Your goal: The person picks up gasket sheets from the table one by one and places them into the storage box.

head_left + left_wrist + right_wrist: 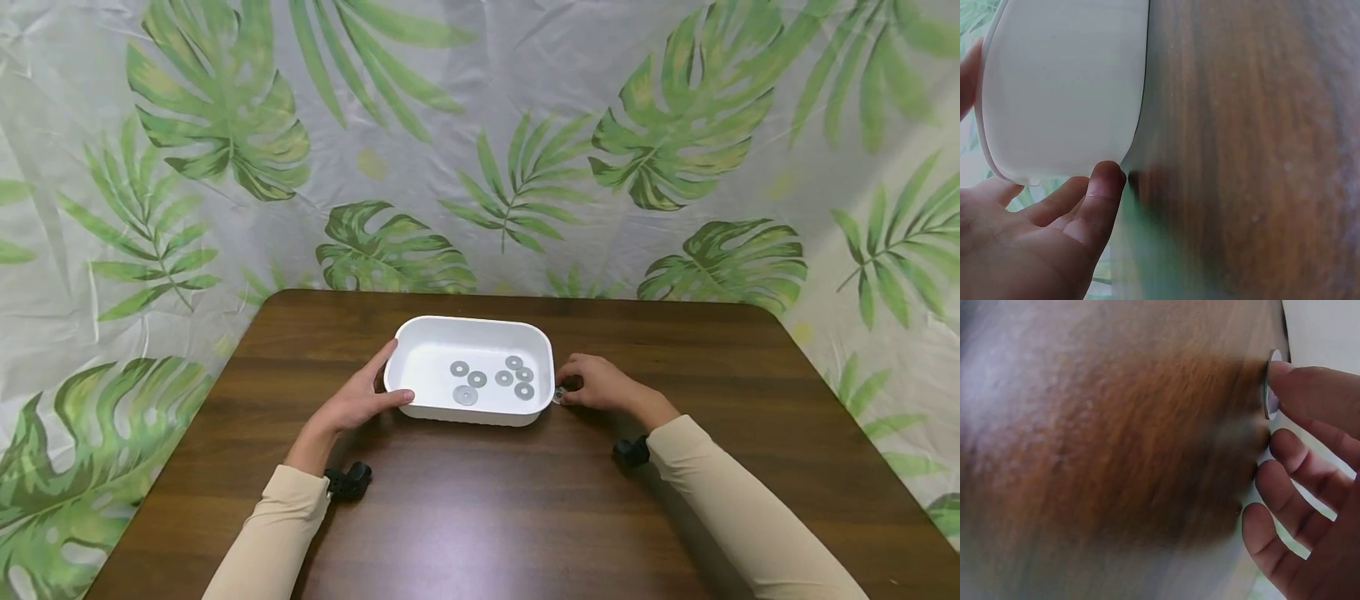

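A white plastic tub [465, 414] with rounded corners stands on the table, and several flat metal washers [524, 391] lie spread on its floor. One larger washer [466, 395] is among them. At the tub's left end, my left hand [352, 402] grips it, thumb over the front rim and fingers against the end wall. Just outside the tub's right end, my right hand [603, 385] pinches another washer [1272, 387] between thumb and forefinger. In the right wrist view that washer stands on edge close to the tabletop, and the other fingers curl loosely beside it.
The dark wooden table [465, 517] ends at a far edge just behind the tub. Beyond hangs a cloth backdrop [525, 100] with a green leaf print. A black wrist camera [351, 482] sits on the left wrist, another [632, 452] on the right.
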Available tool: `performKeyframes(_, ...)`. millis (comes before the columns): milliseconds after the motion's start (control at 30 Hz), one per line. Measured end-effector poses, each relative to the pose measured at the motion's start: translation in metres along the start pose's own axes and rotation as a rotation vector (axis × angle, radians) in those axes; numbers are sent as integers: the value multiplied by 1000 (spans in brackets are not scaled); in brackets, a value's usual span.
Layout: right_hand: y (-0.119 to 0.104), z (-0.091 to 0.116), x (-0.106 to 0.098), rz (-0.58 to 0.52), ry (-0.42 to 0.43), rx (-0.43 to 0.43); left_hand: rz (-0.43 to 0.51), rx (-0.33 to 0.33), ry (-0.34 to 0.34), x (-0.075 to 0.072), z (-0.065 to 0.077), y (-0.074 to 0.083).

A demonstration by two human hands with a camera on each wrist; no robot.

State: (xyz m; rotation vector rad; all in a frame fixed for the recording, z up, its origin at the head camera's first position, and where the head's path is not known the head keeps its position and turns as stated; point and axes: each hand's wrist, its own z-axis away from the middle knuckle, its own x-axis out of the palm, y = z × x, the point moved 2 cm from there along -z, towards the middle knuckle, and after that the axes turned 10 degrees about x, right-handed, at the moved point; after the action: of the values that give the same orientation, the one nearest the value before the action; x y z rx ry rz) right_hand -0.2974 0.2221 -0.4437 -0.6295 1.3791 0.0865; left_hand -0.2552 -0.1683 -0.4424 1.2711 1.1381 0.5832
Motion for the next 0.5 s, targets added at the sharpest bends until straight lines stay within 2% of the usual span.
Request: performKeyframes(500, -10, -5, -3, 27, -74, 25, -10, -3, -1, -1, 2, 1)
